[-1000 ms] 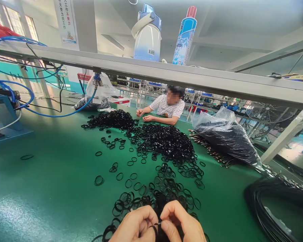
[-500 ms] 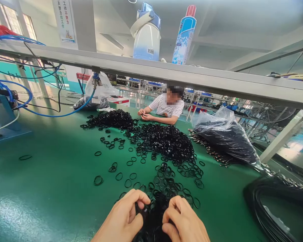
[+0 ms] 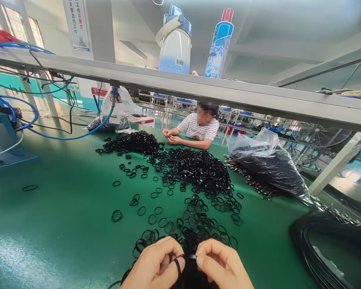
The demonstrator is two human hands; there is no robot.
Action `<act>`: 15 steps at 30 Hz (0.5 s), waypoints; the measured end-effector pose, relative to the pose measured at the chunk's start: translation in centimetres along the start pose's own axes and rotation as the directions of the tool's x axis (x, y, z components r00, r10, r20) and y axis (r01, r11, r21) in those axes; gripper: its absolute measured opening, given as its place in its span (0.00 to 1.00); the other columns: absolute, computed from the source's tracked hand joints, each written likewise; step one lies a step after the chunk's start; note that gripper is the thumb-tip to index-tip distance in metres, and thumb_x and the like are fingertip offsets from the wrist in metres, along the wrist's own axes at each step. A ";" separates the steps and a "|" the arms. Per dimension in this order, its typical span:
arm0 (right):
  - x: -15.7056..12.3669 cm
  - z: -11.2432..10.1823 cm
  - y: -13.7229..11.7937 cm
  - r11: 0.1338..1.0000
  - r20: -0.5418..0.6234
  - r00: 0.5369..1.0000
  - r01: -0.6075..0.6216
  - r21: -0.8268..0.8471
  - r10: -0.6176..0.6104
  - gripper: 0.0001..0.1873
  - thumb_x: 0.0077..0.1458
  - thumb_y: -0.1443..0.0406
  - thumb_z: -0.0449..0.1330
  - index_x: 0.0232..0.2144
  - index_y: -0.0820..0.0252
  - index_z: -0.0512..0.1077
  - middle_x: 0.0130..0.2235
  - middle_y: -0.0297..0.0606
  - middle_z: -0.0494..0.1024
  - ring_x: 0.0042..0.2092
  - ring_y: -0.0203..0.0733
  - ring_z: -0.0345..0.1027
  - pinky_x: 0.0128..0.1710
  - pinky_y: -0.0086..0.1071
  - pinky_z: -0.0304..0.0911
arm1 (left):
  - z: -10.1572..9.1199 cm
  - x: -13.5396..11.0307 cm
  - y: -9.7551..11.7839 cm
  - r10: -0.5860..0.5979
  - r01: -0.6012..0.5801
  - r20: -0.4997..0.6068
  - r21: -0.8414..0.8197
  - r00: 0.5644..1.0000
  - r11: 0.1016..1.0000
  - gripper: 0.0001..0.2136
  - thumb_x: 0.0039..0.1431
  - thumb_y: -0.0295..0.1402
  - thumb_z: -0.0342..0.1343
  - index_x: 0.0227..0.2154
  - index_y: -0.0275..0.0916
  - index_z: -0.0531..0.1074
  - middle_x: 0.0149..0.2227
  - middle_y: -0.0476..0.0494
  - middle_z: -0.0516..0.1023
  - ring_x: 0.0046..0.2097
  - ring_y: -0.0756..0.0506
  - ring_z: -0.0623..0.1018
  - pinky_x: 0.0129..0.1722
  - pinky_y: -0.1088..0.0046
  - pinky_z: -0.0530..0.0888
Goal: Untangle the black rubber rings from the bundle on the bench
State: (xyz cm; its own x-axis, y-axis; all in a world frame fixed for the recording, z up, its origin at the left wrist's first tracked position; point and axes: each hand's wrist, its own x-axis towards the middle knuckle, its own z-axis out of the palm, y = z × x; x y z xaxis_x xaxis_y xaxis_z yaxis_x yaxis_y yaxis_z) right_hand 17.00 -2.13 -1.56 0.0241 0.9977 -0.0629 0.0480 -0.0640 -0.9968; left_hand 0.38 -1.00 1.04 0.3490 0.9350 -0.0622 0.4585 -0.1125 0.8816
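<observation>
Black rubber rings (image 3: pixel 195 170) spread across a green work mat (image 3: pixel 45 228), banked in a broad heap at mid-table, with a second heap (image 3: pixel 132 142) farther off and a scatter of loose rings between them. A dark tangle of rings (image 3: pixel 191 243) runs down to the lower edge of the view, where the person's left hand (image 3: pixel 153 267) and right hand (image 3: pixel 224 267) work close together above it. Both hands are drawn into a narrow pinch: the left fingers are curled around a single ring (image 3: pixel 177 269) that hangs in a slim loop, while the right thumb and forefinger close on a small bright piece (image 3: pixel 193 256), too small to identify. The rings look light, soft and springy, and they will probably snag on one another, so a fingertip grip on one rim, at the edge of a tangle, seems the surest hold. Beyond the right hand lies a coil of black cable (image 3: pixel 307 249), next to a clear plastic bag (image 3: pixel 270 168) packed with dark contents. Across the table, a co-worker in a striped shirt (image 3: pixel 198 126) has both hands (image 3: pixel 170 136) together near the far heap. Overhead, a grey shelf beam (image 3: pixel 198 92) carries a vacuum flask (image 3: pixel 175 52) and a spray can (image 3: pixel 219 44).
</observation>
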 end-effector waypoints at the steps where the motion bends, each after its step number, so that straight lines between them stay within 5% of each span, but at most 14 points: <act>1: 0.1 -0.1 -0.1 1.000 0.003 1.000 -0.014 0.019 0.014 0.09 0.39 0.60 0.61 0.18 0.61 0.70 0.19 0.30 0.65 0.23 0.33 0.54 0.22 0.25 0.50 | -0.1 0.0 0.0 -0.003 0.003 0.014 -0.033 1.000 0.999 0.10 0.54 0.38 0.48 0.22 0.39 0.67 0.23 0.55 0.61 0.26 0.50 0.60 0.25 0.76 0.57; 8: 0.7 -0.5 1.2 0.944 0.199 0.972 -0.177 0.277 0.124 0.13 0.36 0.58 0.65 0.17 0.63 0.72 0.18 0.31 0.69 0.20 0.30 0.56 0.21 0.24 0.48 | -0.4 0.4 -0.7 0.030 0.034 0.161 -0.378 0.987 0.925 0.12 0.53 0.43 0.54 0.27 0.39 0.67 0.22 0.56 0.61 0.25 0.52 0.58 0.24 0.77 0.55; 13: 0.6 -0.5 2.1 0.914 0.185 0.963 -0.248 0.320 0.197 0.19 0.32 0.53 0.71 0.20 0.63 0.75 0.17 0.28 0.67 0.18 0.26 0.54 0.19 0.22 0.43 | 0.1 -0.4 -0.1 0.148 -0.157 -0.094 -0.097 0.984 0.983 0.03 0.52 0.31 0.52 0.30 0.43 0.67 0.30 0.53 0.65 0.26 0.52 0.61 0.24 0.78 0.59; 15: 0.5 -0.3 2.1 0.888 0.217 0.949 -0.294 0.353 0.228 0.21 0.31 0.52 0.72 0.22 0.63 0.75 0.18 0.29 0.68 0.17 0.25 0.54 0.18 0.21 0.43 | 0.3 -0.6 0.0 0.208 -0.211 -0.099 -0.022 0.973 0.977 0.04 0.52 0.30 0.50 0.28 0.44 0.69 0.31 0.52 0.65 0.28 0.51 0.65 0.25 0.78 0.62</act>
State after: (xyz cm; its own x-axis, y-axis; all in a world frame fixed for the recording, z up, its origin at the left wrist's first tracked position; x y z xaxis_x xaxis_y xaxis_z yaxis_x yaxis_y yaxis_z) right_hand 17.45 -1.77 -3.62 -0.1832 0.9369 -0.2977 -0.3175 -0.3430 -0.8840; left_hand 0.44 -1.61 0.92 0.3541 0.9197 0.1693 0.3560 -0.2999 0.8851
